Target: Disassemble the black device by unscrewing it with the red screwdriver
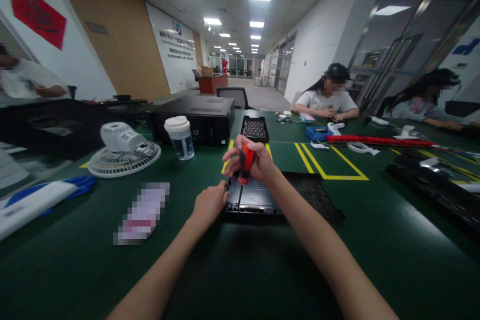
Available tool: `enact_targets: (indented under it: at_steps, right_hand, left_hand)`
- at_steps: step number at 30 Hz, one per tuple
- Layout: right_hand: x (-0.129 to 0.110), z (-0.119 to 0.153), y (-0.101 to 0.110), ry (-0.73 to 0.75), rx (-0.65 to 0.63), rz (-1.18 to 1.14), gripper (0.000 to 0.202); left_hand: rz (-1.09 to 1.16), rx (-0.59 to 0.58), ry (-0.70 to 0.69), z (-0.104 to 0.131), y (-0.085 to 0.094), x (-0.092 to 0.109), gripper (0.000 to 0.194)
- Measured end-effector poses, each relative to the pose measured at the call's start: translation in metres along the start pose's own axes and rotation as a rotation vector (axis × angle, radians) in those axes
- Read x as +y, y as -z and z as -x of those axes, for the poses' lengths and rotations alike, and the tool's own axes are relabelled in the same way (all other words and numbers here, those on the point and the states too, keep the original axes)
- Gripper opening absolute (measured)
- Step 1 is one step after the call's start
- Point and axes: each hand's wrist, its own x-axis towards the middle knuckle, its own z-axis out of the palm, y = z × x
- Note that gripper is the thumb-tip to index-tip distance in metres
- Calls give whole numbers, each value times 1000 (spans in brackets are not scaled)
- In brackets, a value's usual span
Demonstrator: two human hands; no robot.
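Right hand [258, 160] loosely closed around a red-and-black screwdriver [246, 161], black metal panel [260, 197] below this grip, left hand [209, 205] at its edge, hold indeterminable; tilting could make the tip skid.

Alt text: A red and black tool [246, 161] at the centre. Towards five o'clock, a black panel [258, 196] with a finely lined, greyish area. The table [375, 232] is deep green, with bright yellow tape lines [345, 178] between three and four o'clock. At three, a blue box [314, 136] and red strip [367, 139]. At nine, a white fan [116, 136] and clear cup [183, 144] with a cream lid [177, 124]. At ten, a red poster [39, 12] with dark markings.
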Motion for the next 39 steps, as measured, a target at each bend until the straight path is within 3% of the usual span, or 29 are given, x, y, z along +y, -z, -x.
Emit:
enact_targets:
  at_steps: [5,12,39]
  right_hand:
    - [5,-1,6,3,-24,9,22]
    - [11,0,-6,109,29,25,21]
    - [13,4,-19,180,349,172,12]
  left_hand:
    - [8,-9,3,0,1,0,31]
    - [5,-14,11,1,1,1,31]
    - [7,-43,37,4,8,5,31]
